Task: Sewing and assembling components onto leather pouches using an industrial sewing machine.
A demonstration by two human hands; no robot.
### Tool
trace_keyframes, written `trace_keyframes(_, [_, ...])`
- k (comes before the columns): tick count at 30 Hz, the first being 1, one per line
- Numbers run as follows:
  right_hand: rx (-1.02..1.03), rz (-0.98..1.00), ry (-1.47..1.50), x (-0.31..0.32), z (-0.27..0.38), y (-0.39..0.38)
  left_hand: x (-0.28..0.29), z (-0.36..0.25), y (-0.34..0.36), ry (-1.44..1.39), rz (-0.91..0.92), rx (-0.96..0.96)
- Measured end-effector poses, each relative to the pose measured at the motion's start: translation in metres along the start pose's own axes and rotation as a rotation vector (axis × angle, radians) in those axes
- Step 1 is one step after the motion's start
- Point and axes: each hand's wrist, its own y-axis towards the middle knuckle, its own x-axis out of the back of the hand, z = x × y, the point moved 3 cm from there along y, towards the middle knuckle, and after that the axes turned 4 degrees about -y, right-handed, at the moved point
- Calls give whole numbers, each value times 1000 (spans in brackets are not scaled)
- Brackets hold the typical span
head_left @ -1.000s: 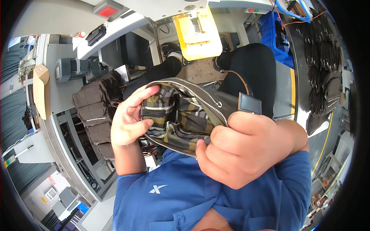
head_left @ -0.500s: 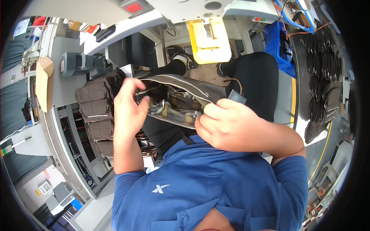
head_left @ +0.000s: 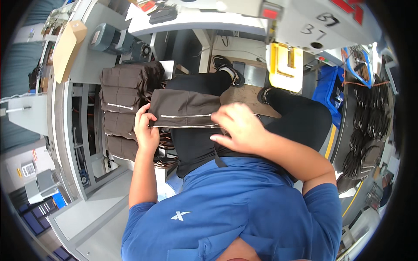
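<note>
A dark brown fabric zip bag (head_left: 185,104) lies flat above my thighs, its silver zipper running crosswise near the lower edge. My left hand (head_left: 147,129) is closed on the bag's left end, thumb on top. At the right end, my right hand (head_left: 244,129) has its thumb spread away from the fingers. Its fingertips overlap the bag's corner and are slightly blurred; whether they press on it is hard to see.
Left of my legs stands a stack of similar brown bags (head_left: 124,87). A yellow tray-like part (head_left: 286,67) hangs under the machine (head_left: 322,26) ahead. On the right are a blue bin (head_left: 328,93) and many dark pieces (head_left: 370,113) in a row. A grey motor (head_left: 104,38) sits at far left.
The bag's gaping mouth, with its checked lining showing, has gone from sight; the bag now lies flat with its outside up. My right hand has loosened from its grip. The view has shifted.
</note>
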Motion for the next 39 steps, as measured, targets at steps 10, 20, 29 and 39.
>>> trace_keyframes(10, [351,231,-241,-54,3,-13,6,18,-28,68,40,-17])
trace_keyframes(20, [-619,405,648,-70,-71,17,8,31,0,-664,392,362])
trace_keyframes(29, [-399,211,627,-70,-63,9,-12,36,10,-476,394,144])
trace_keyframes(39, [157,208,-181,-42,-56,1,-5,66,-4,-729,293,226])
